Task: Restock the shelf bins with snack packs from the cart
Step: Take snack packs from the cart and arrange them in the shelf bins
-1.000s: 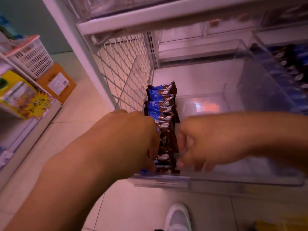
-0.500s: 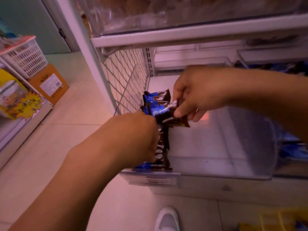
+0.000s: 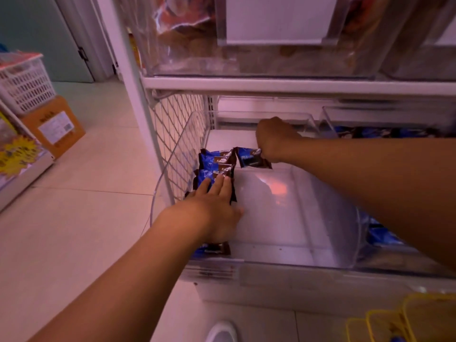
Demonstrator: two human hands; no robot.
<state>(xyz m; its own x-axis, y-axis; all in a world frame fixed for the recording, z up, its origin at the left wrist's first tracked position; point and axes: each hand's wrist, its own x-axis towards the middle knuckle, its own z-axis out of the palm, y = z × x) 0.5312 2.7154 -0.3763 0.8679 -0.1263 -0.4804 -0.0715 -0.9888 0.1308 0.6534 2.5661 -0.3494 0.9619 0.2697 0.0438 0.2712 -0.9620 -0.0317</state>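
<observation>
A clear plastic shelf bin [image 3: 291, 253] sits on the lowest shelf. A row of blue and brown snack packs [image 3: 216, 166] lines its left wall. My left hand [image 3: 214, 211] lies flat on the near part of that row, fingers spread and pressing down. My right hand [image 3: 272, 138] reaches to the bin's back and pinches one blue and brown snack pack [image 3: 249, 157], held just right of the row's far end. The right part of the bin floor is bare.
A neighbouring bin [image 3: 385, 132] on the right holds similar blue packs. Wire mesh [image 3: 177, 144] closes the shelf's left side. Bins of snacks [image 3: 246, 33] fill the shelf above. A yellow cart [image 3: 399, 319] shows at bottom right. A cardboard box [image 3: 54, 124] and white basket [image 3: 22, 85] stand left.
My right hand has carried one pack from over the row to the back of the bin. My left hand has opened out and now lies flat on the row.
</observation>
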